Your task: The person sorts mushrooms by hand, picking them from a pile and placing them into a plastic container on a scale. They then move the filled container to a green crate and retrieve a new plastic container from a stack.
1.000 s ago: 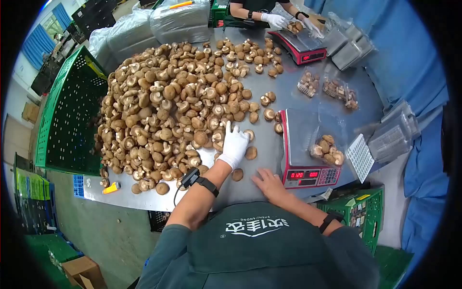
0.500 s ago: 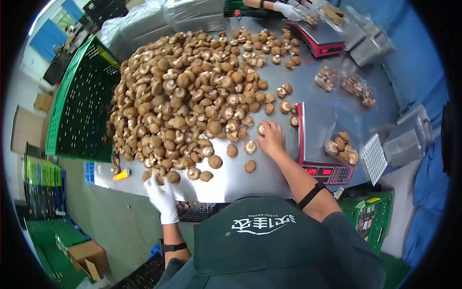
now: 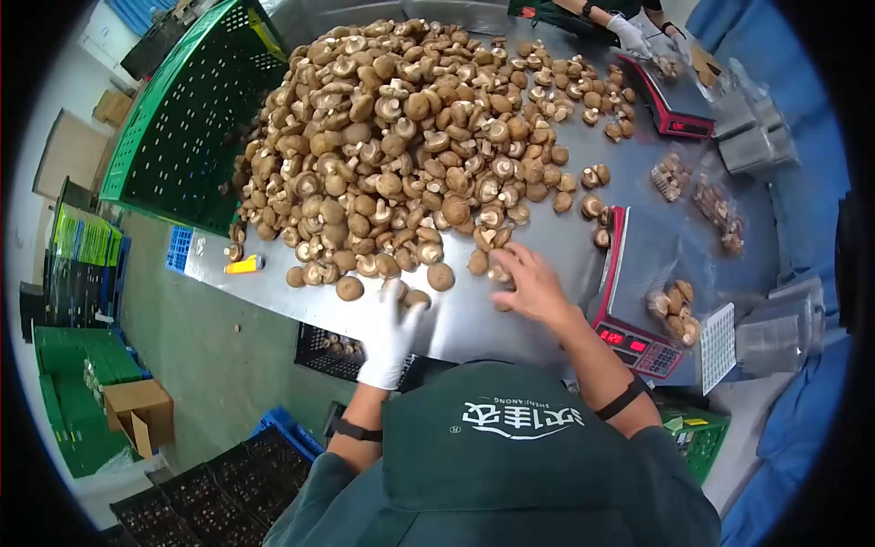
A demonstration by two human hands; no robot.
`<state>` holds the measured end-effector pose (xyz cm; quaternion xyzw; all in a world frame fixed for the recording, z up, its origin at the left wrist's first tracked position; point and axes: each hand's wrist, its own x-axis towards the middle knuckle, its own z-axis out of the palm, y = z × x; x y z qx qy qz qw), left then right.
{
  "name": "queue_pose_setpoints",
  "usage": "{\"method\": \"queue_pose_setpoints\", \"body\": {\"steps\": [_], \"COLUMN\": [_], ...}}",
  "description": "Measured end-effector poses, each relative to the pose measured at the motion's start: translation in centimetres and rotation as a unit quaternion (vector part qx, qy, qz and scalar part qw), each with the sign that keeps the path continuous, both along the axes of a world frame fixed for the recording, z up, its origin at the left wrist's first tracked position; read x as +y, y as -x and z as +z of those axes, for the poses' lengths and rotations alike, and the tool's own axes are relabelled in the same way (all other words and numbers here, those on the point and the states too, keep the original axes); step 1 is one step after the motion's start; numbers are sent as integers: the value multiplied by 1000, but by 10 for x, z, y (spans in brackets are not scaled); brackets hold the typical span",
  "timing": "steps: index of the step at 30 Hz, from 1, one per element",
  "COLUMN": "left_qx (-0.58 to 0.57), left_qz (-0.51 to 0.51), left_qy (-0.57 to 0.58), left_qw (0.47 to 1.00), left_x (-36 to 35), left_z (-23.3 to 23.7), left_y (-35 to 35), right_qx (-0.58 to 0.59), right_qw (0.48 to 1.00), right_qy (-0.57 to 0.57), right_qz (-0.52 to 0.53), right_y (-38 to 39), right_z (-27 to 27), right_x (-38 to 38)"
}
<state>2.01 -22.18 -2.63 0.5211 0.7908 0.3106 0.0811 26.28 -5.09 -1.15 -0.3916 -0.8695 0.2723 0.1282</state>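
A large heap of brown mushrooms (image 3: pixel 392 137) covers the metal table (image 3: pixel 474 319). My left hand (image 3: pixel 388 337), in a white glove, is at the table's front edge with thumb and fingers apart, its fingertips by a few loose mushrooms. My bare right hand (image 3: pixel 530 285) is over the front right of the heap, fingers spread, with a mushroom (image 3: pixel 499 273) under its fingertips. Right of it stands a red scale (image 3: pixel 618 264) with lit digits, and on it a clear tray of mushrooms (image 3: pixel 676 312).
A green crate (image 3: pixel 173 128) lies tipped at the left of the heap. An orange marker (image 3: pixel 243 265) is near the front edge. Across the table, a co-worker's gloved hand (image 3: pixel 629 35) is by a second scale (image 3: pixel 685 125). Clear packs of mushrooms (image 3: pixel 720 214) lie at the right.
My left hand has moved right along the front edge of the table. My right hand's fingers have spread beside the loose mushrooms. The whole view has shifted.
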Motion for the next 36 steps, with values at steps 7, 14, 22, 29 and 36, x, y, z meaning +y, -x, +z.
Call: {"method": "queue_pose_setpoints", "body": {"steps": [7, 14, 22, 29, 36], "left_qx": [98, 239, 184, 158, 202], "left_qz": [-145, -233, -219, -174, -133], "left_qy": [116, 51, 12, 13, -16], "left_qw": [978, 941, 958, 972, 970], "left_x": [66, 106, 73, 35, 47], "left_z": [17, 5, -13, -2, -35], "left_y": [-55, -64, -55, -31, -29], "right_qx": [-84, -74, -104, 11, 152], "right_qw": [996, 994, 994, 998, 980], "right_qy": [-27, 9, 10, 31, 86], "right_qz": [0, -75, -22, 49, -95], "right_y": [-18, -42, -10, -7, -24], "right_z": [0, -19, -25, -64, -23], "right_x": [-32, -50, -39, -28, -26]}}
